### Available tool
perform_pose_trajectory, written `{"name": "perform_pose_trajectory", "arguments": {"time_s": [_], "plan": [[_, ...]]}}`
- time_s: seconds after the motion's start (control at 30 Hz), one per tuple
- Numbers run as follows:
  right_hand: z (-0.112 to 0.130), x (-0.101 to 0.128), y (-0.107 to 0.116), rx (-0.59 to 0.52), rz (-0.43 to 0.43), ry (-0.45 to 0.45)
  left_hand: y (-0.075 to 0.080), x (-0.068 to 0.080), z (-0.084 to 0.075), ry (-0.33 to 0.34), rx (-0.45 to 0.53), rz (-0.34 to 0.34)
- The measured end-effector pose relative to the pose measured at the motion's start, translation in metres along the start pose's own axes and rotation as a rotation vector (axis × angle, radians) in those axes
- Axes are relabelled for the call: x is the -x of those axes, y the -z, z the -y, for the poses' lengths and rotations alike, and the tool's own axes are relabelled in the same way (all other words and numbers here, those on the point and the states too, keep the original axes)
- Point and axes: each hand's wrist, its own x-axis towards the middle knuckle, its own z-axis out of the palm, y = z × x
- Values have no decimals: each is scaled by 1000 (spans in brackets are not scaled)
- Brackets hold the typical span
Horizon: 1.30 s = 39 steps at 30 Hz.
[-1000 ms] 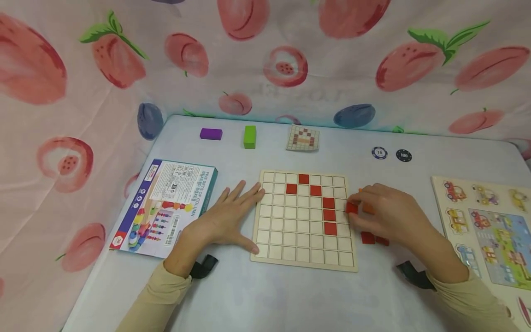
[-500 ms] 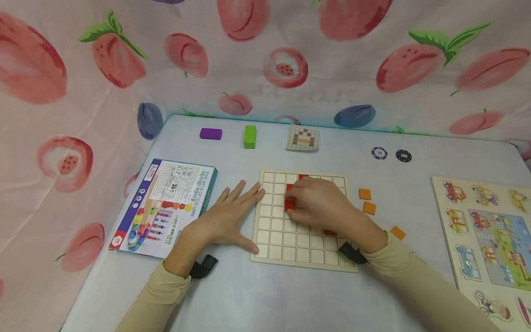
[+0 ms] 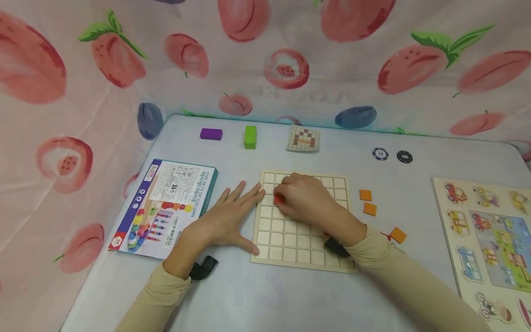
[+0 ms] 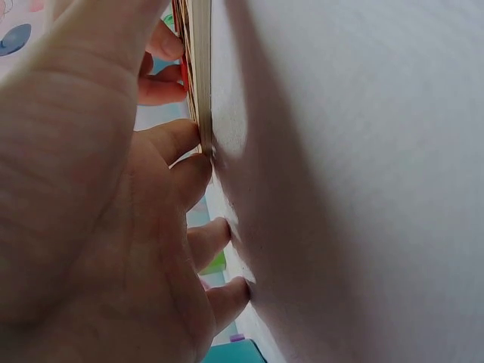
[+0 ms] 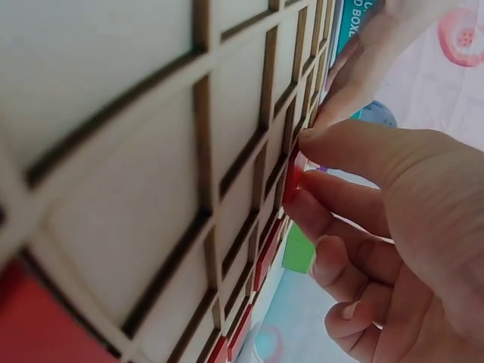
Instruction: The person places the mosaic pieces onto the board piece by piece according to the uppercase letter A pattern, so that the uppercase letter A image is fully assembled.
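Note:
A wooden grid board (image 3: 286,240) lies flat in the middle of the table. My right hand (image 3: 304,198) is over its upper left part and pinches a red square tile (image 3: 279,199) against a cell near the left edge. In the right wrist view the thumb and forefinger hold the red tile (image 5: 293,178) on the grid board (image 5: 151,151); other red tiles (image 5: 265,253) sit in cells beyond. My left hand (image 3: 230,216) lies flat and spread on the table, fingers touching the board's left edge (image 4: 198,91). Most placed tiles are hidden under my right hand.
Three orange tiles (image 3: 369,208) lie right of the board. A boxed bead set (image 3: 166,205) is at the left, a vehicle puzzle (image 3: 489,235) at the right. A purple block (image 3: 211,133), green block (image 3: 250,137), pattern card (image 3: 303,138) and two chips (image 3: 392,155) line the back.
My right hand has carried a red tile from the right of the board leftward across it to a cell near the left edge. The left hand has stayed put.

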Motion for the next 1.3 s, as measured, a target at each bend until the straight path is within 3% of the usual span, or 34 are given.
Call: {"name": "perform_pose_trajectory", "arguments": {"time_s": [0.4,0.63,0.9,1.13,1.3], "plan": [[-3,16,9,6,44,-27,-1,-3,-2,0,0,7],[-21,61,23,-118,27,-146,-2,-3,-3,13,-3,7],[-52,114,41,-135,58,-288,-3,-1,-1,18,-2,0],[-73,155,46,-152,102,-278,-1,-1,-1,15,-13,4],[-75,172,45,-143,188,-295,-1,-1,-1,12,-19,7]]}}
